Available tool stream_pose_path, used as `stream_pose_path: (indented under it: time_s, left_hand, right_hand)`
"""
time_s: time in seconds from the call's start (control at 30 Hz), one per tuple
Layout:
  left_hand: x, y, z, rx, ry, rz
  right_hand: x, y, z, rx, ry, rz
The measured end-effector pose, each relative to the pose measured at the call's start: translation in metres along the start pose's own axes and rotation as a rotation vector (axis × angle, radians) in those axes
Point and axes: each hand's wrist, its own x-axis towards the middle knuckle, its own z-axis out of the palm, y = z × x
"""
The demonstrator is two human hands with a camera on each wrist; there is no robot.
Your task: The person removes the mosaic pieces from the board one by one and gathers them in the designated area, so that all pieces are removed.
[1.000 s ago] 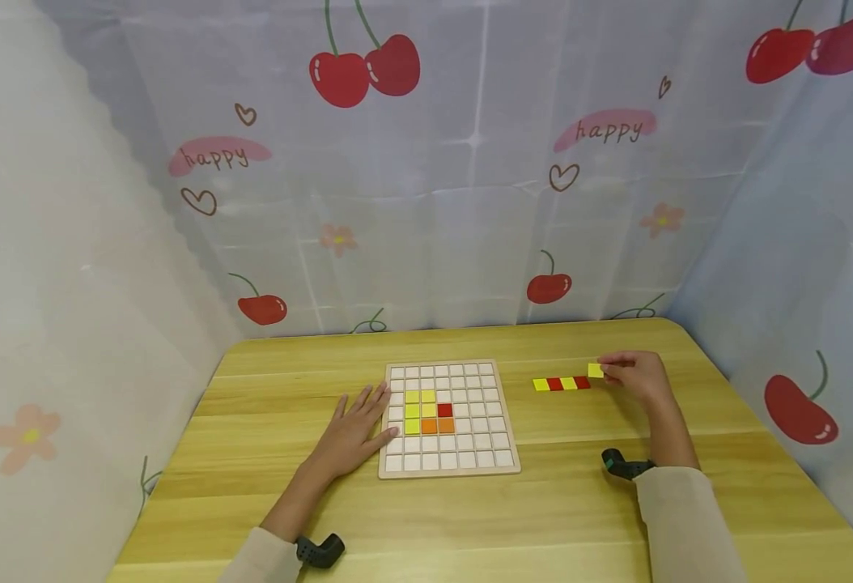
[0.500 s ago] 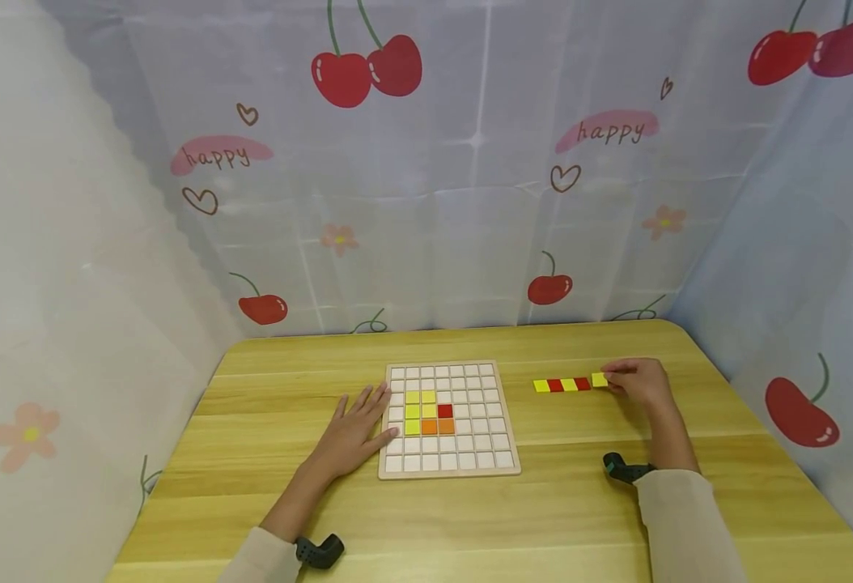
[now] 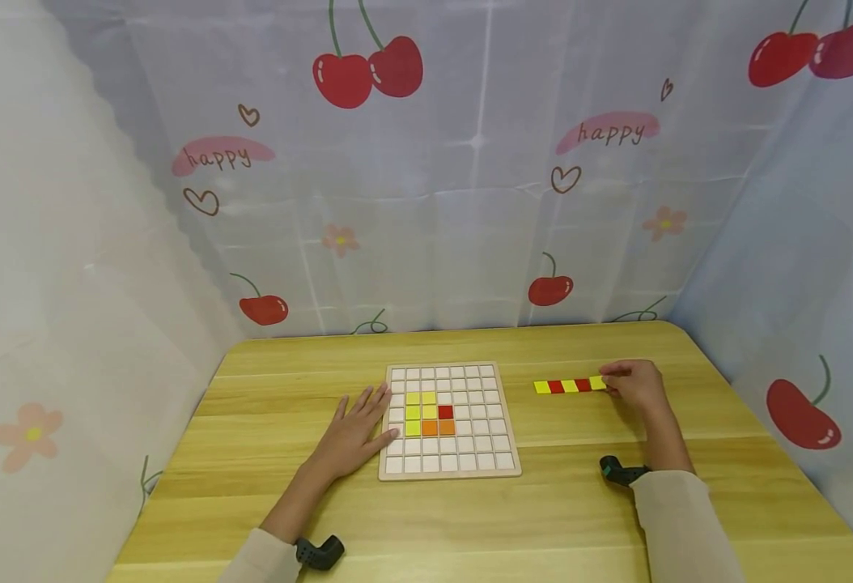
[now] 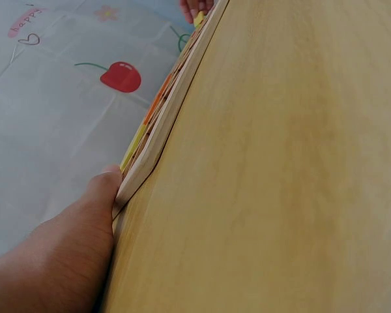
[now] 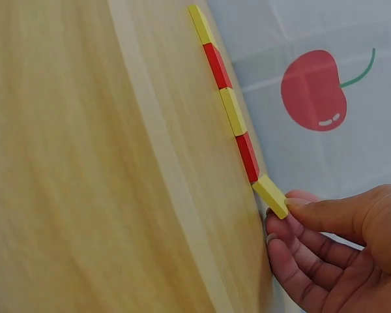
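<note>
My right hand [image 3: 636, 384] pinches a yellow square tile [image 5: 272, 196] between thumb and fingers. The tile meets the right end of a row of alternating yellow and red tiles [image 3: 562, 387], and in the right wrist view it tilts slightly against the end red tile [image 5: 247, 157]. My left hand [image 3: 351, 433] lies flat with spread fingers, its fingertips and thumb on the left edge of the wooden grid board [image 3: 450, 476]. Yellow tiles [image 3: 413, 412], a red tile [image 3: 445, 412] and two orange tiles [image 3: 438, 427] sit in the board's squares.
The board and the tile row lie on a wood-grain table [image 3: 565, 518]. A cherry-patterned curtain [image 3: 426, 202] hangs behind the table and along both sides. Each wrist wears a dark camera mount, such as the left mount [image 3: 320, 553].
The right hand has lowered the yellow tile and brought it against the right end of the row, where a gap stood half a second ago. The left hand and board stay put.
</note>
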Motion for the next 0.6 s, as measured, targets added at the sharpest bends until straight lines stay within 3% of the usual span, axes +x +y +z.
stream_pose_path:
  time_s: [0.6]
  left_hand:
    - [-0.0001,0.0008,-0.0011,-0.001,-0.005,0.002]
  right_hand:
    - [-0.0008,0.0002,0.0018,-0.001,0.0,-0.024]
